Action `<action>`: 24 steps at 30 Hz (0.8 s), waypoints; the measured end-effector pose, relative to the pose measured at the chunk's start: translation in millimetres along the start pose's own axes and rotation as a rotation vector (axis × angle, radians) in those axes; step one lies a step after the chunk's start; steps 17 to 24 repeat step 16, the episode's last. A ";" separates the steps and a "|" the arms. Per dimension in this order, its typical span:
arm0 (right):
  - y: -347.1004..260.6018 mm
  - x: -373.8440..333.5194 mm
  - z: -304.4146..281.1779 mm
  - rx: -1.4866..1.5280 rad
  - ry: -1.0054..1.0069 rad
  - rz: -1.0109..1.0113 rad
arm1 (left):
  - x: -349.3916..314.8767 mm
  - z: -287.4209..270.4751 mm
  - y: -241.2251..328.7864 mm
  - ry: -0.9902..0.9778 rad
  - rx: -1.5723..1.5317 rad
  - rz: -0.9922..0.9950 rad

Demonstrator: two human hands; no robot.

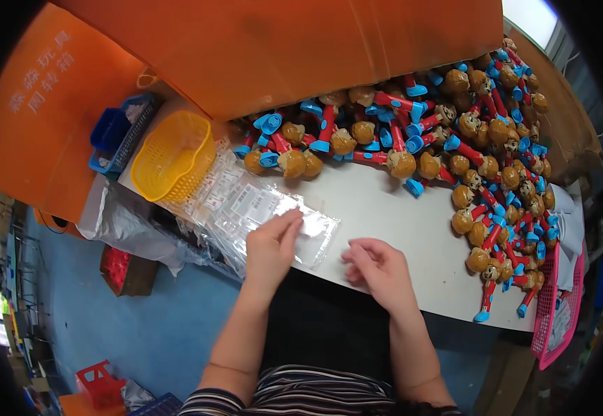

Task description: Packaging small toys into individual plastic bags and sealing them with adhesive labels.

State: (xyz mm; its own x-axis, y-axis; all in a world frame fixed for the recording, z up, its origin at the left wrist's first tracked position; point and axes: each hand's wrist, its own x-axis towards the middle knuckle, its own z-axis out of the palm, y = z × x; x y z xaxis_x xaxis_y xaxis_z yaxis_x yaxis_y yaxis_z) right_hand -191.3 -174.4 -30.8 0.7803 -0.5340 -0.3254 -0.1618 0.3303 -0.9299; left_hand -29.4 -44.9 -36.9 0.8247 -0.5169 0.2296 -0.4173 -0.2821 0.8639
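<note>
My left hand (pixel 271 251) is over a pile of clear plastic bags (pixel 242 201), its thumb and fingers pinched on the upper part of a clear plastic bag (pixel 315 243). That bag lies near the front edge of the white table (pixel 423 260). My right hand (pixel 379 274) hovers just right of it, fingers loosely curled and apart, with nothing seen in them. Beyond both hands spreads a big heap of toy figures (pixel 402 163) with round brown heads, red bodies and light-blue feet.
A yellow plastic basket (pixel 175 156) stands left of the bags, with blue bins (pixel 117 135) behind it. Large orange panels (pixel 301 48) rise at the back. A pink basket (pixel 558 312) holding white bags hangs by the right edge. A box of red pieces (pixel 126 269) sits lower left.
</note>
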 end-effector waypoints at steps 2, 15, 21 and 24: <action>-15.5 20.6 18.5 0.001 -0.046 0.099 | -13.6 3.8 15.7 -0.068 0.025 0.023; 9.1 24.4 1.9 -0.075 0.152 -0.098 | -36.9 30.1 29.8 -0.228 0.094 0.026; 3.9 14.3 -3.7 -0.123 0.174 -0.113 | -38.4 35.8 29.6 -0.275 0.140 -0.032; 3.9 14.3 -3.7 -0.123 0.174 -0.113 | -38.4 35.8 29.6 -0.275 0.140 -0.032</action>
